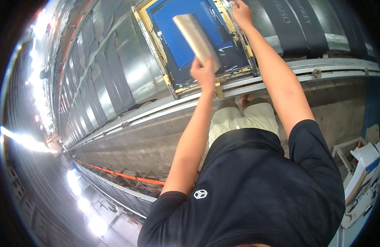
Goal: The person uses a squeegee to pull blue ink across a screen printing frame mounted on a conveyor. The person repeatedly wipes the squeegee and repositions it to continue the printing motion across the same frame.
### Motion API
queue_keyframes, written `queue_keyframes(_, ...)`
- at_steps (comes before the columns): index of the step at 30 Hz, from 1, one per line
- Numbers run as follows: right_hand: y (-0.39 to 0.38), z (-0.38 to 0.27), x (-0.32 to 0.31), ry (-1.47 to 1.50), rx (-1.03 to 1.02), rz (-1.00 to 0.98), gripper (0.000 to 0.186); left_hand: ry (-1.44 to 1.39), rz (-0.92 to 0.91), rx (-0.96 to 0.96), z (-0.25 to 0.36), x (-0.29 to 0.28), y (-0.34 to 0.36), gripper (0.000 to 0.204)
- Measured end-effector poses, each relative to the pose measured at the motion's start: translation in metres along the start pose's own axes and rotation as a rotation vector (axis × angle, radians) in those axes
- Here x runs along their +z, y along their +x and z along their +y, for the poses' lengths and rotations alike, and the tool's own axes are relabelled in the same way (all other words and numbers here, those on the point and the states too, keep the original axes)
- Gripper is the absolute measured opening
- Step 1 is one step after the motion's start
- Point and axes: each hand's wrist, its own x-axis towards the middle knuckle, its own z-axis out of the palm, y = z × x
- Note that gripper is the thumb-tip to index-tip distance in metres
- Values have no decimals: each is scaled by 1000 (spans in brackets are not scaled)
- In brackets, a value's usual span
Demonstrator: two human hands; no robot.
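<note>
My left hand (203, 75) is closed round the lower end of a long pale squeegee (195, 38), smeared by motion. The squeegee slants across a screen printing frame (148, 33) edged in yellow tape. Inside the frame shows a blue mesh area (167, 29), with dark, wet-looking ink (231, 55) along its near and right sides. At the frame's far right edge, my right hand (242, 15) is closed with its fingers on a small pale piece, which the picture's top edge partly cuts off.
A long table (136, 70) carries rows of dark printed fabric strips (115, 78), with more strips (286, 24) to the right. Metal rails (128, 119) run along its near edge. White boxes (361, 168) and clutter stand at the lower right. Bright lamps line the left.
</note>
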Motion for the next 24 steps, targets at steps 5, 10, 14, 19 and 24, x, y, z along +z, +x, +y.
queue_keyframes(5, 5, 6, 1, 34, -74, -4, 26, -225, -92, -78, 11, 30, -27, 30)
queue_keyframes(10, 5, 4, 2, 61, -100, 16, 27, 103, -78, 33, -20, -38, -12, 27)
queue_keyframes(14, -6, -17, -8, 29, 43, 1, 29, 308, 39, 188, -18, -115, 21, 30)
queue_keyframes(19, -7, -18, -6, -19, 55, 17, 32, 525, 33, 226, -7, -157, 43, 35)
queue_keyframes(24, -9, -24, -9, -10, 88, -13, 30, 602, 150, 301, -27, -147, 29, 38)
